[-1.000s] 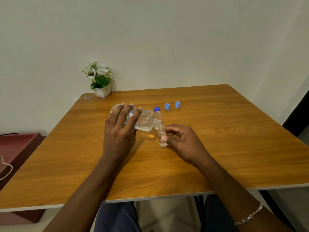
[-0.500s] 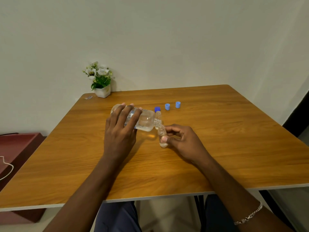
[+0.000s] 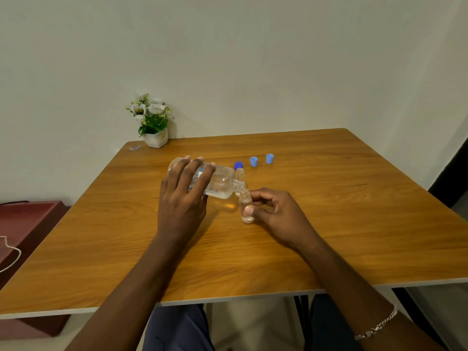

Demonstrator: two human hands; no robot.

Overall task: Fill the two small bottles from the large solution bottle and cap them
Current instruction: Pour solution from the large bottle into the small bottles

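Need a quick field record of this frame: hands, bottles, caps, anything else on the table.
left hand: grips large bottle, tipped on its side, mouth toward the small bottle
right hand: holds small bottle upright under the large bottle's mouth
small bottle level: a little clear liquid at the bottom
second small bottle: uncapped, stands behind the pour
caps: dark blue cap; two light blue caps, loose on table
other: flower pot at far left edge
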